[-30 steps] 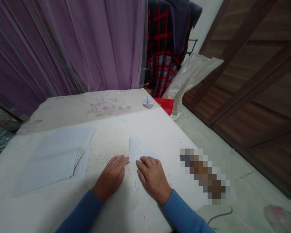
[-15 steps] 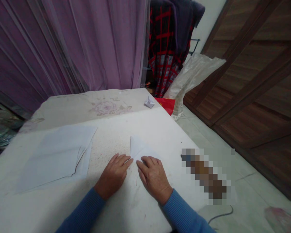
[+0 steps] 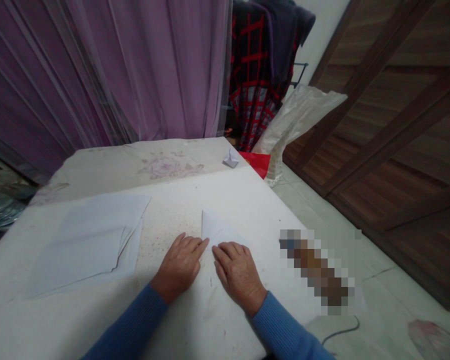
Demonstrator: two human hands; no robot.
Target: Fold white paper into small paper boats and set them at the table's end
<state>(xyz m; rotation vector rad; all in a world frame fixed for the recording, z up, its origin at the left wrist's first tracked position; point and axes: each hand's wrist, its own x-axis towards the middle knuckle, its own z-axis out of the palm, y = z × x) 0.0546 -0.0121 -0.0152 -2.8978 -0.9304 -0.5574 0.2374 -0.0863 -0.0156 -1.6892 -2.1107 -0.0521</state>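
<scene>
Head view: a folded white paper (image 3: 216, 225) lay flat on the white-covered table (image 3: 172, 320), just ahead of the hands, its near edge partly hidden by fingers. Left hand (image 3: 180, 266) was palm down, open, fingers loosely straight, one fingertip on the paper's near left corner. Right hand (image 3: 240, 275) was also open, fingers lightly bent over the near edge; no pinch visible, underside hidden. Stack of sheets (image 3: 82, 245) sat well left; small folded paper piece (image 3: 230, 160) stood near the far right corner. Pixelated patch (image 3: 315, 270) on the right, contents couldn't be told.

Risks, my judgement: uneven pressure from the two hands could have turned the paper and skewed the crease; light fingertip contact on the left could have let that corner slip; dragging the right fingers could have rucked the thin layers
</scene>
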